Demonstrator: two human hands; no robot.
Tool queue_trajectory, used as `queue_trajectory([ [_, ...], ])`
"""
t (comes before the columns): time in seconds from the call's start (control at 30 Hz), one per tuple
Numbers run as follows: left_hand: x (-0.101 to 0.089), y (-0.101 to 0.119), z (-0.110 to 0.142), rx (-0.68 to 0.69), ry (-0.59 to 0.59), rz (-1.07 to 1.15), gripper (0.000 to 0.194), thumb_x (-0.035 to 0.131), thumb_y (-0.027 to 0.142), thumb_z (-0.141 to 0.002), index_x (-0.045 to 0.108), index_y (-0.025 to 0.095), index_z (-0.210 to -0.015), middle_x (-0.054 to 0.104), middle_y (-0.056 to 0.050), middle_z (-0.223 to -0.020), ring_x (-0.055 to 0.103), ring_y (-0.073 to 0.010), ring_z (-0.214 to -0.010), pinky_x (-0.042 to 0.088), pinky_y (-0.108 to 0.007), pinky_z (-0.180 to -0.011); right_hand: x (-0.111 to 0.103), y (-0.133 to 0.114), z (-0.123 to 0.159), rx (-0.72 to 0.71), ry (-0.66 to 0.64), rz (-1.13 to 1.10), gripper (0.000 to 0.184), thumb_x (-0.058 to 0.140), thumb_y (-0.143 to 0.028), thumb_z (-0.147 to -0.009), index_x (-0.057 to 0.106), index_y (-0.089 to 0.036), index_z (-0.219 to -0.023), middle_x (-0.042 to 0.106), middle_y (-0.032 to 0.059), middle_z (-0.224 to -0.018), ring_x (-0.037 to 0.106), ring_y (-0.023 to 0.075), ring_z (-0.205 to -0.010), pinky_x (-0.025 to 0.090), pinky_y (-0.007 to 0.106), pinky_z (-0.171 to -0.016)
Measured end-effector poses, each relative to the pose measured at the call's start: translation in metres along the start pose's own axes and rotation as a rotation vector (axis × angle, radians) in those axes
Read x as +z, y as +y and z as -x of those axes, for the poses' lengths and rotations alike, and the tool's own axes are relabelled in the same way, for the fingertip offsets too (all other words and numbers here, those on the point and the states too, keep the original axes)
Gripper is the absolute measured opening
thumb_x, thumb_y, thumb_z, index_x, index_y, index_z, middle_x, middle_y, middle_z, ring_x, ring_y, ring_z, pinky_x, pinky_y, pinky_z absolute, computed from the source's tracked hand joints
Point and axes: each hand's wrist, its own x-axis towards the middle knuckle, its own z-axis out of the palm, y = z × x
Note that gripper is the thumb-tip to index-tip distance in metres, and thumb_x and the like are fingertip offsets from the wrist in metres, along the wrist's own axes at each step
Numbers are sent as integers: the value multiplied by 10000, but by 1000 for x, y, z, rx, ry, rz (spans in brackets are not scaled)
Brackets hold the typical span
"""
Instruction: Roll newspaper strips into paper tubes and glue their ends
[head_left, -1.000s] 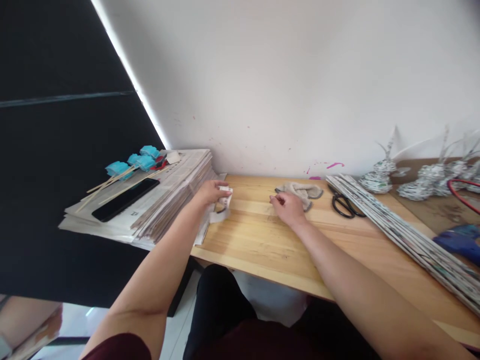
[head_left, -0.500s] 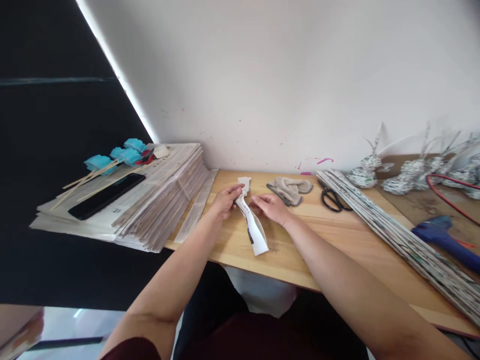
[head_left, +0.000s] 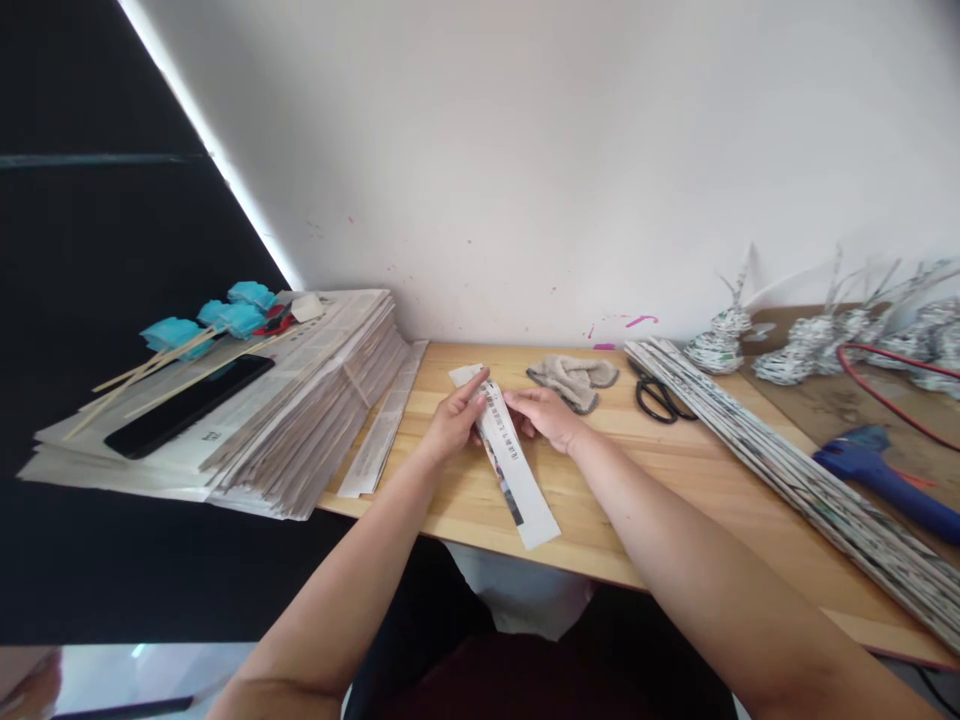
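A strip of newspaper (head_left: 517, 470) with printed characters and a dark picture along one edge slants over the wooden table (head_left: 622, 530). My left hand (head_left: 454, 415) pinches its left side near the far end, index finger pointing forward. On the opposite edge, the thumb and fingers of my right hand (head_left: 544, 415) close on the same strip. The lower end hangs flat toward me, close to the table's front edge. Part of the far end is covered by my fingers. A crumpled beige cloth (head_left: 574, 380) lies just beyond my right hand.
Left, a tall newspaper stack (head_left: 322, 400) carries a black phone (head_left: 191, 405), thin sticks and blue packets (head_left: 240, 318). Cut strips (head_left: 382, 430) lie beside it. Rightward are black-handled scissors (head_left: 660, 400), rolled paper sticks (head_left: 772, 460), a blue glue gun (head_left: 870, 470) and woven paper figures (head_left: 720, 340).
The newspaper strip, curled and twisted before, now lies flatter and straighter, with its print facing up. Both hands stay close together at its far end. The view has shifted slightly.
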Motion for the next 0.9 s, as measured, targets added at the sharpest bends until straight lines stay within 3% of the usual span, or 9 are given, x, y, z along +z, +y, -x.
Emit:
queue_trajectory([
  [0.2, 2, -3, 5, 52, 50, -89, 671, 636, 374, -808, 430, 218, -1426, 664, -7, -709, 540, -100, -496, 444, -195, -456, 2, 3, -2, 33, 74, -44, 240, 692, -382, -709, 623, -153, -686, 525, -33, -468, 354, 51, -352, 211, 188, -331],
  [0.37, 12, 15, 39, 176, 206, -92, 523, 635, 321, -828, 549, 229, -1336, 719, -84, -1034, 667, -180, -875, 530, -268, -754, -2, 3, -7, 36, 211, -196, 197, 651, -346, -713, 576, -163, -711, 562, -11, -518, 411, 68, -365, 192, 188, -305],
  [0.43, 24, 21, 70, 145, 60, -110, 444, 671, 304, -807, 634, 240, -1244, 727, -79, -1029, 666, -205, -957, 521, -298, -840, -4, 3, -8, 30, 192, -215, 196, 653, -337, -706, 569, -160, -710, 571, -1, -536, 429, 71, -383, 196, 184, -308],
  [0.5, 36, 17, 105, 56, -279, -154, 281, 625, 315, -847, 726, 229, -1095, 736, -80, -992, 682, -206, -915, 525, -303, -842, -5, 4, -8, 27, 173, -229, 186, 666, -316, -694, 570, -157, -707, 570, -1, -535, 426, 69, -385, 194, 181, -309],
  [0.57, 44, 2, 135, -64, -664, -181, 280, 586, 315, -873, 720, 237, -1107, 735, -73, -1001, 692, -201, -896, 528, -298, -838, -6, 5, -8, 26, 170, -240, 176, 675, -295, -683, 564, -159, -700, 570, -2, -534, 421, 67, -382, 192, 182, -308],
  [0.6, 47, -10, 146, -125, -793, -195, 303, 544, 307, -897, 696, 247, -1152, 728, -70, -1034, 692, -197, -911, 528, -290, -832, -6, 5, -8, 26, 171, -245, 174, 676, -289, -680, 559, -162, -697, 576, 0, -540, 427, 69, -386, 193, 184, -308],
  [0.67, 47, -39, 160, -176, -848, -227, 314, 565, 321, -880, 692, 251, -1158, 723, -64, -1059, 690, -198, -929, 524, -273, -820, -6, 5, -8, 26, 171, -257, 176, 683, -280, -674, 553, -165, -700, 595, 8, -566, 451, 74, -406, 201, 185, -312],
  [0.77, 40, -77, 163, -187, -741, -259, 347, 644, 351, -820, 702, 237, -1143, 707, -66, -1109, 651, -219, -1044, 473, -293, -930, -7, 5, -7, 22, 149, -262, 201, 714, -269, -655, 552, -163, -708, 621, 16, -612, 473, 74, -437, 221, 182, -324],
  [0.9, 36, -102, 155, -214, -684, -318, 396, 624, 404, -821, 671, 272, -1192, 692, -45, -1149, 639, -218, -1056, 461, -305, -937, -7, 5, -4, 16, 106, -284, 239, 742, -286, -651, 542, -168, -711, 639, 22, -646, 524, 89, -482, 238, 183, -339],
])
